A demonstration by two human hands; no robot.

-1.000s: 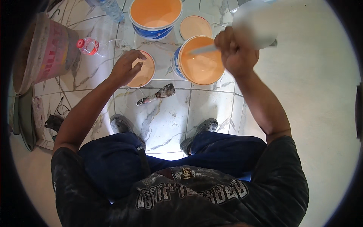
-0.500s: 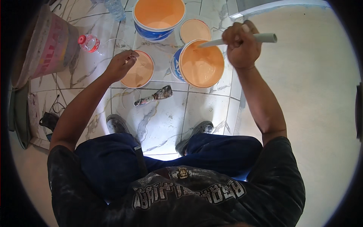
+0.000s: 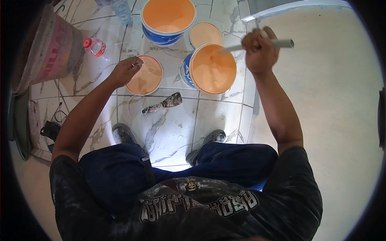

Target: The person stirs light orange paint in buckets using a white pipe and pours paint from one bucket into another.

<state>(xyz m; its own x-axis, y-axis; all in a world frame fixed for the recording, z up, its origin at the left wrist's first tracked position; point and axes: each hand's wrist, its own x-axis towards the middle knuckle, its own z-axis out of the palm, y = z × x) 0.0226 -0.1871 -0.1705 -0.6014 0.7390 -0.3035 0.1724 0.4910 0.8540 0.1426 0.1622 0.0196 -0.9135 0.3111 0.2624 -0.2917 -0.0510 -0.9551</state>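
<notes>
My right hand [image 3: 260, 50] is shut on a pale grey tube [image 3: 288, 43], whose far end reaches into the right blue-and-white bucket [image 3: 185, 71] of orange paint or similar liquid [image 3: 213, 74]. My left hand [image 3: 126, 70] is at the left edge of a round, orange-coated lid [image 3: 146, 80], fingers closed; I cannot make out what they hold, if anything. Below the lid lie a dirty putty knife [image 3: 171, 102] and a thin white loop [image 3: 132, 108]. A second orange-filled bucket [image 3: 163, 36] stands behind, beside a smaller round lid [image 3: 205, 35].
A large dirty pinkish bucket [image 3: 50, 54] stands at left, near a red-capped bottle [image 3: 94, 48], a clear bottle [image 3: 120, 12] and a dark object with cables [image 3: 50, 130]. My feet [image 3: 124, 134] are on marble-look tiles [image 3: 169, 124]; a pale plain surface [image 3: 329, 88] lies at right.
My right hand and the tube have moved slightly right relative to the bucket. My left hand has drawn toward the lid's left edge, its thumb and fingers closing. The view has shifted slightly.
</notes>
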